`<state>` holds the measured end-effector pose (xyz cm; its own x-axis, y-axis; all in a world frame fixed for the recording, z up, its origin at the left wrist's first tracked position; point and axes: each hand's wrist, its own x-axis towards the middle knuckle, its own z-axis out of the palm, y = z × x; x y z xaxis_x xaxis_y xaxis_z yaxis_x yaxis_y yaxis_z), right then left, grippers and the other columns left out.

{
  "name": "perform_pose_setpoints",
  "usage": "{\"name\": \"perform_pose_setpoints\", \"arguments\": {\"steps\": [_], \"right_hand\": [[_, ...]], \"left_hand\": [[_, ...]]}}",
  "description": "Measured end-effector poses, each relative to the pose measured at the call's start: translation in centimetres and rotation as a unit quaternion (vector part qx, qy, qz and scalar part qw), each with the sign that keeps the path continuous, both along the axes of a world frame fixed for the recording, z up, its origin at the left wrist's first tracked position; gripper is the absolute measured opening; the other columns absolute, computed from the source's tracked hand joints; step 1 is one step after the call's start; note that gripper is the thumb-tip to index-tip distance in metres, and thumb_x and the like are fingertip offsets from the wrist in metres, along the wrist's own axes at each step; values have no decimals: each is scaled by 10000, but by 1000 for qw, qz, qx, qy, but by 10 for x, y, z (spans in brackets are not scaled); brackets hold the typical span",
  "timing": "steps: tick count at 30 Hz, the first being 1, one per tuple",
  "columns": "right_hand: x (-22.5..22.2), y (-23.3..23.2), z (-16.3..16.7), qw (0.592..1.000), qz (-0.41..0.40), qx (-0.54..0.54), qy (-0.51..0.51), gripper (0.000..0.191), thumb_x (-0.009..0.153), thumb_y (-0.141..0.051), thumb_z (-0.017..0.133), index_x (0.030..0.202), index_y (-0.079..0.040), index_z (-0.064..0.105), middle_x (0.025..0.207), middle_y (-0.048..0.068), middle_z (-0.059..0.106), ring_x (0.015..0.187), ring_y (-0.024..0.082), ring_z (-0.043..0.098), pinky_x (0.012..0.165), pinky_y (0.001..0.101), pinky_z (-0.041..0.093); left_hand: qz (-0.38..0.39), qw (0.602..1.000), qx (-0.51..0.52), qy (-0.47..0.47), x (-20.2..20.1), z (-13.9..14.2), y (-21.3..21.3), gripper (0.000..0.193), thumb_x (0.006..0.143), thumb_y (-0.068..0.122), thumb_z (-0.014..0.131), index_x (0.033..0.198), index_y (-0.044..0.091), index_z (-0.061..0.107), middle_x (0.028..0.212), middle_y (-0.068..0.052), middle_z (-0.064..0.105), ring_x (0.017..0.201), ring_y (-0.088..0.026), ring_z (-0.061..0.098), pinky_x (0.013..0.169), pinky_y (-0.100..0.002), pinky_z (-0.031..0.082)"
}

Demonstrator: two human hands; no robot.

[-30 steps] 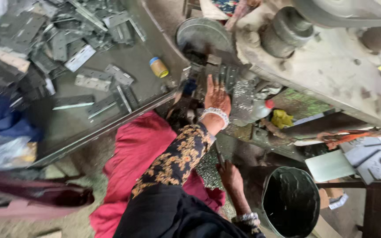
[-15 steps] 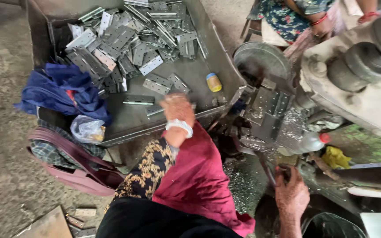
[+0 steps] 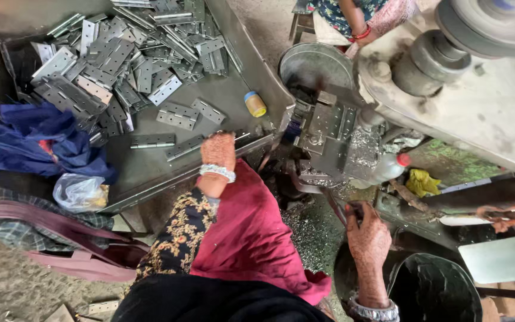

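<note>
Reaching into the metal tray [image 3: 150,173], left hand [image 3: 218,150] rests fingers-down on a flat hinge plate [image 3: 185,146] near the front rim; actual pinch cannot be told. Right hand [image 3: 367,235] is clenched on a dark lever [image 3: 335,211] by the press [image 3: 329,134]. Best lifted by one edge, w/ fingers off the die. Small yellow jar, blue cap [image 3: 255,104], lies beside the hinge pile [image 3: 126,59]; clear bottle, red cap [image 3: 388,168], lies rt. of the press.

Even daylight falls on a rough workshop. The floor [image 3: 1,280] is bare, gritty concrete, littered with metal shavings [image 3: 308,232] near the middle. A large grey metal tray [image 3: 150,170] fills the upper left. A heavy pale machine body [image 3: 484,113] with round pulleys [image 3: 430,59] takes the upper right corner. A dark round bucket [image 3: 433,289] stands at the lower right, and a low stool [image 3: 302,24] sits by the top edge.
</note>
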<state>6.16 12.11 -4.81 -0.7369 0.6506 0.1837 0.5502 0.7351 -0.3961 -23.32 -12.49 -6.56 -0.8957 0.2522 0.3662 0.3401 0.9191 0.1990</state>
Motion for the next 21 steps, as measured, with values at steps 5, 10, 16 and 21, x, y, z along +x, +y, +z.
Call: {"name": "perform_pose_setpoints", "arguments": {"steps": [5,10,16,21], "right_hand": [[10,8,-13,1000,13,4,9,282,954,-379,651,1115,-158,718,1039,143,755,959,393,710,816,497,542],[18,17,-26,998,24,50,40,437,902,-374,682,1228,-82,676,1122,196,723,947,431,693,788,522,540],[21,10,-20,1000,5,14,-19,436,936,-403,661,1266,-118,673,1089,195,738,948,417,709,799,532,557],[17,5,-12,998,-37,-4,-50,480,937,-453,661,1316,-159,640,1021,214,735,938,416,707,816,523,555]], "left_hand": [[-6,1000,5,-20,-5,17,-14,188,896,198,599,881,147,779,896,-159,747,879,-352,736,784,-477,597],[-16,998,32,47,15,8,-4,190,950,226,599,885,169,769,865,-149,716,807,-383,705,698,-529,562],[-63,994,38,81,25,17,-25,136,893,124,642,950,169,758,952,-121,718,931,-347,683,803,-497,543],[-83,956,244,-138,43,42,40,308,781,105,728,1075,173,789,1027,-121,779,969,-327,741,891,-436,577]]}}
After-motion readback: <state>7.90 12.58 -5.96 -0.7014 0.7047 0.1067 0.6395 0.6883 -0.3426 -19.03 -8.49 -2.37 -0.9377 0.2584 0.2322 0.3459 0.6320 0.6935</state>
